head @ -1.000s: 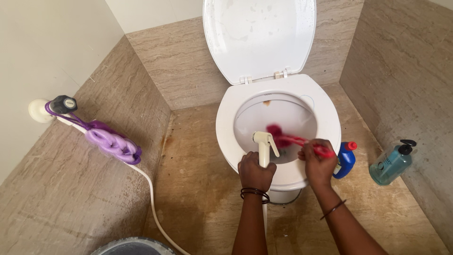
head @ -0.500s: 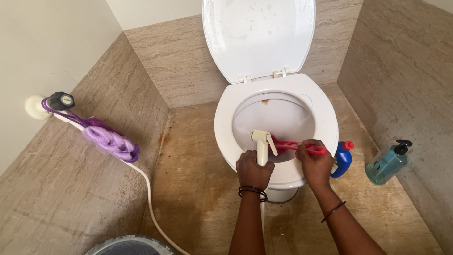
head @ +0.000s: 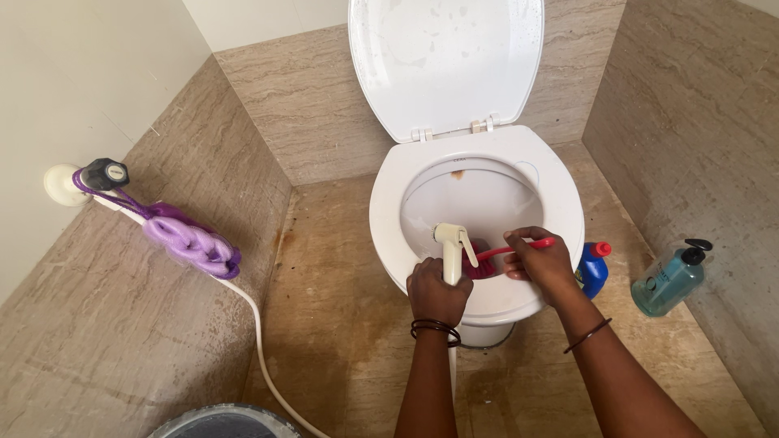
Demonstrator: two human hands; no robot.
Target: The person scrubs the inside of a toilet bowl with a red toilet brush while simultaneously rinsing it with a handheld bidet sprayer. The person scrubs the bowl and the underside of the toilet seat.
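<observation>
Since half a second ago the right hand (head: 537,261) has drawn the red toilet brush (head: 497,258) nearer the front rim of the toilet bowl (head: 560,195), fingers closed round its handle. Its bristle head sits half hidden behind the cream hand sprayer (head: 451,246) (hose end cut off below), which the left hand (head: 438,292) grips in a fist.

I have one view only, from the camera worn on the head. It looks steeply down and forward into a tiled corner. The toilet (head: 477,219) sits at centre frame, its raised lid (head: 446,61) cut by the top edge. Both forearms enter from the bottom edge, so the hands lie close beneath the lens. The floor (head: 324,308) fills the lower middle, with side walls sloping in at left and right. A bucket rim (head: 223,420) just shows at the bottom edge. No second view shares this scene.
</observation>
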